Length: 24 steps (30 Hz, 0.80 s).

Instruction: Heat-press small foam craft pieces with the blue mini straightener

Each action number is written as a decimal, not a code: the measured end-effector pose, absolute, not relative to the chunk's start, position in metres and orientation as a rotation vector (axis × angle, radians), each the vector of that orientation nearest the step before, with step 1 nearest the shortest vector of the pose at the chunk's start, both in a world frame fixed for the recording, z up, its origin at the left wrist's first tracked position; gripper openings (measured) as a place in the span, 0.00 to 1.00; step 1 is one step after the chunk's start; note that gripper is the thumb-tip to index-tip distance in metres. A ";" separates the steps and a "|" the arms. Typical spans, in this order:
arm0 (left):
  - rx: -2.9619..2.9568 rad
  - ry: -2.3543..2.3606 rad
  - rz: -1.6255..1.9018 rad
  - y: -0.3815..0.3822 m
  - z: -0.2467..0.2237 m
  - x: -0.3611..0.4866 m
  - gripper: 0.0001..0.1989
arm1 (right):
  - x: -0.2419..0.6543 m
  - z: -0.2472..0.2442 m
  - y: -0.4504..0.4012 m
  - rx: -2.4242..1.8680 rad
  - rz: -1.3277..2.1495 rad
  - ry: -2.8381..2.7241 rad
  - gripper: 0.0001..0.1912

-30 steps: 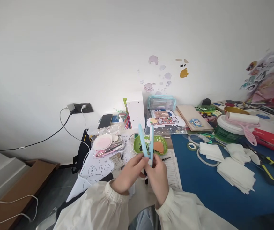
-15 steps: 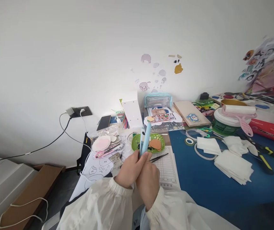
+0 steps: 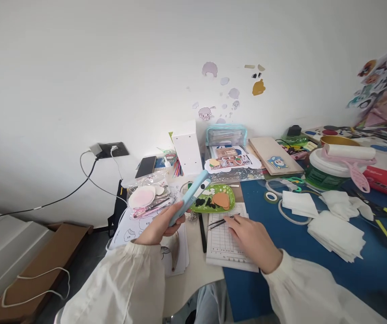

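My left hand (image 3: 164,222) is closed around a light blue, two-armed tool (image 3: 190,196) that slants up and to the right beside the green tray (image 3: 231,191). Orange-brown cut pieces (image 3: 220,200) and black pieces lie in that tray. My right hand (image 3: 252,236) rests over a printed form (image 3: 222,245), its fingertips at the dark tweezers (image 3: 217,222); whether they grip them is not clear. A black stick (image 3: 202,234) lies between the form and the drawn sheets.
White pads (image 3: 337,234), a tape roll (image 3: 270,197) and yellow-black pliers (image 3: 384,227) lie on the blue mat (image 3: 264,288). Behind are a white box (image 3: 188,150), a pencil case (image 3: 226,135) and a green-white tub (image 3: 325,168). A plastic bag (image 3: 161,191) sits left.
My hands, together before, have separated. My left hand has moved left with the blue tool, now tilted. My right hand has moved right, down onto the form by the tweezers. The view has shifted slightly.
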State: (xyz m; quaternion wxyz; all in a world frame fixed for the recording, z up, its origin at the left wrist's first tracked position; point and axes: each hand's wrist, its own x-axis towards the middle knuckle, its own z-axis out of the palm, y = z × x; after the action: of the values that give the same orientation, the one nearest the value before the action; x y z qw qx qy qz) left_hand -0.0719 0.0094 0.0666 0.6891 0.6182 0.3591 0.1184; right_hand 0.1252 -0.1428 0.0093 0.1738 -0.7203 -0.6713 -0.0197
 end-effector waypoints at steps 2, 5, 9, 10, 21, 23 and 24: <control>1.392 0.794 0.266 0.016 0.067 -0.072 0.23 | 0.139 0.002 -0.136 -2.020 -0.100 -1.998 0.19; 1.431 0.783 0.271 0.025 0.065 -0.070 0.24 | 0.143 -0.004 -0.128 -1.962 -0.165 -2.121 0.18; 1.436 0.773 0.260 0.034 0.062 -0.067 0.24 | 0.143 -0.003 -0.130 -1.853 -0.222 -2.232 0.16; 1.422 0.780 0.256 0.035 0.061 -0.066 0.25 | 0.146 -0.001 -0.129 -1.818 -0.233 -2.232 0.14; 1.328 0.842 0.249 0.041 0.040 -0.078 0.22 | 0.200 0.019 -0.074 -1.756 -0.618 -1.929 0.12; 1.313 0.865 0.236 0.042 0.039 -0.079 0.23 | 0.199 0.016 -0.076 -1.679 -0.658 -1.944 0.10; 1.312 0.878 0.225 0.042 0.038 -0.079 0.24 | 0.198 0.015 -0.078 -1.648 -0.668 -1.955 0.09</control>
State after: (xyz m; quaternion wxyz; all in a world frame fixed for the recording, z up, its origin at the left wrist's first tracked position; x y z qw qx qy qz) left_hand -0.0793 0.0420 0.0381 0.6988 0.5885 0.3939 0.1011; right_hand 0.1980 -0.0781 0.0145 0.2469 -0.6043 -0.7169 -0.2448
